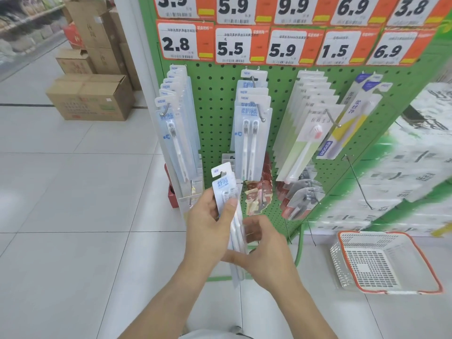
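Near pegboard (pixel 215 94), left hand (pixel 208 216) and right hand (pixel 266 248) clasp twin toothbrush pack (pixel 223 184), fingers (pixel 228 211) curled round edges. Right grip seems loose; slick pack could slip, drop to floor (pixel 73 192).

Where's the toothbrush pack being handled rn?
Head view, centre: the toothbrush pack is held by the left hand and right hand before the green pegboard, left of the floor basket.

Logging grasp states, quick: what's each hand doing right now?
Left hand: holds the upper part of the clear-and-white twin toothbrush blister pack, thumb across its front.
Right hand: grips the same pack lower down.
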The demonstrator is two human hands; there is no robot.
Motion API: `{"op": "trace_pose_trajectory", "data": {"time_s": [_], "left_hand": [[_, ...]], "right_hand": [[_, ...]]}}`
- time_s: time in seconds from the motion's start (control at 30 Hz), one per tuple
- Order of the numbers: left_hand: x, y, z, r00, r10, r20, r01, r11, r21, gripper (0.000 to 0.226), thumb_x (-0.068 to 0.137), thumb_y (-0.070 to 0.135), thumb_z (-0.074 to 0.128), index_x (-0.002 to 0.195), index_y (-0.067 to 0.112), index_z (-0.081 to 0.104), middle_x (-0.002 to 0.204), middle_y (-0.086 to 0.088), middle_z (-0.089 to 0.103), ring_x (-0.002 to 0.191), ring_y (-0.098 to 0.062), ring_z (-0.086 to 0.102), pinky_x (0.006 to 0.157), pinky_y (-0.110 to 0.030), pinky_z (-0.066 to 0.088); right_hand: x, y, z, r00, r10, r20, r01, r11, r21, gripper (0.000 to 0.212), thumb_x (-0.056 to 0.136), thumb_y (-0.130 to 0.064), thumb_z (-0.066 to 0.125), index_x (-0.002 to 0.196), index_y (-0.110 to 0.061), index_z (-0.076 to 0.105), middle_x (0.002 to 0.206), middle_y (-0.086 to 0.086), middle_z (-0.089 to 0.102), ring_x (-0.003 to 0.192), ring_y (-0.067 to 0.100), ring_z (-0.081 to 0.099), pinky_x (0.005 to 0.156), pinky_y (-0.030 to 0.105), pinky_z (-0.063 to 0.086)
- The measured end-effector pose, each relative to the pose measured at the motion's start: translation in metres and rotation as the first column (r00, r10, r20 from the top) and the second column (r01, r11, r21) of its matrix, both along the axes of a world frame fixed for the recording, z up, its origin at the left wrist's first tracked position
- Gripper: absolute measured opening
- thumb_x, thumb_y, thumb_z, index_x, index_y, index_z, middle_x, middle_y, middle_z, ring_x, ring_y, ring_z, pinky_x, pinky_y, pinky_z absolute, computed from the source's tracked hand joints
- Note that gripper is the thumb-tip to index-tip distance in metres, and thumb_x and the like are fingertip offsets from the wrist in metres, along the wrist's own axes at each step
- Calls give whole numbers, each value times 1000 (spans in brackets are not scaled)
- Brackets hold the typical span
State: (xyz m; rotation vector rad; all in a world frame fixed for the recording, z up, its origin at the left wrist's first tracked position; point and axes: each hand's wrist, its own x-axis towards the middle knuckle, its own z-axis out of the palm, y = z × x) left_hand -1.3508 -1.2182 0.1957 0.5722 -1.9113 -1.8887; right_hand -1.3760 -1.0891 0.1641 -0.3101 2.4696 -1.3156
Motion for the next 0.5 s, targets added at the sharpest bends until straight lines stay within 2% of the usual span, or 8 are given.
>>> {"op": "trace_pose_trajectory", "data": {"time_s": [0.07, 0.17, 0.3, 0.4, 0.5], "left_hand": [[-4, -3, 6, 998, -54, -21, 53, 998, -14, 22, 98, 6, 62, 112, 22, 69, 100, 10, 78, 94, -12, 74, 81, -22, 56], [-12, -10, 15, 983, -168, -72, 169, 986, -5, 24, 97, 2, 62, 117, 14, 68, 107, 4, 78, 101, -15, 73, 88, -25, 56], [-19, -15, 26, 923, -357, -143, 362, 932, 4, 32, 91, 10, 65, 123, 8, 65, 117, -2, 75, 112, -19, 70, 94, -27, 54], [-24, -14, 34, 880, -437, -187, 445, 895, 0, 37, 87, 12, 66, 123, 4, 64, 119, -4, 74, 113, -20, 70, 92, -25, 54], [-31, -11, 43, 884, -422, -200, 426, 905, -27, 33, 85, 12, 68, 117, 5, 67, 114, -2, 76, 109, -19, 71, 90, -24, 54]], "right_hand": [[-2, 5, 6, 1000, -21, 10, 21, 999, -34, 68, 55, -51, 95, 105, -40, 50, 101, -20, 64, 91, -8, 59, 74, 18, 51], [-9, 14, 16, 999, -43, -16, 41, 995, -94, 53, 69, -49, 88, 108, -40, 53, 101, -19, 67, 94, -7, 62, 82, 23, 53], [-29, 25, 43, 996, -28, -89, -5, 933, -359, 38, 88, -32, 75, 122, -35, 58, 110, -13, 73, 101, 8, 69, 88, 37, 56], [-43, 30, 65, 989, -34, -141, -32, 896, -442, 29, 93, -11, 72, 115, -29, 64, 105, -7, 76, 92, 20, 72, 82, 45, 57], [-52, 34, 78, 988, -57, -145, -13, 897, -442, 21, 92, -6, 71, 104, -23, 66, 94, -5, 78, 87, 23, 74, 80, 55, 59]]}}
